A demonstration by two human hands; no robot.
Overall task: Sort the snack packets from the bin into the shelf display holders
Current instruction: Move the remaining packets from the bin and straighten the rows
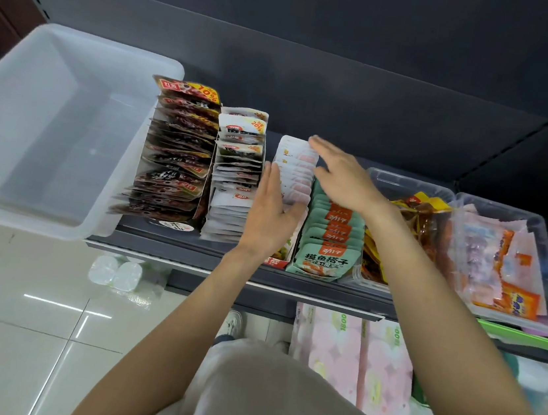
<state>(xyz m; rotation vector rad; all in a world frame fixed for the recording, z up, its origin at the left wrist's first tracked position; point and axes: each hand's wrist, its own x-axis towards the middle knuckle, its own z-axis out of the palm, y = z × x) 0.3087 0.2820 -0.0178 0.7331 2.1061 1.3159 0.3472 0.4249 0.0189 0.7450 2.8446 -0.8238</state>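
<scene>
A row of white-and-pink snack packets (296, 172) stands upright in a display holder on the dark shelf (324, 289). My left hand (270, 213) presses flat against the row's left side, and my right hand (339, 174) lies with fingers spread over its top right. Neither hand grips a packet. To the left stand a row of dark red packets (177, 157) and a row of white packets (234, 181). Green packets (328, 241) fill the holder on the right. The white bin (51, 125) at the far left looks empty.
Two clear tubs sit at the right of the shelf, one with yellow-red packets (415, 224), the other with pink and orange packets (504, 263). Pink tissue packs (351, 354) lie on the lower level. White tiled floor (11, 313) spreads below left.
</scene>
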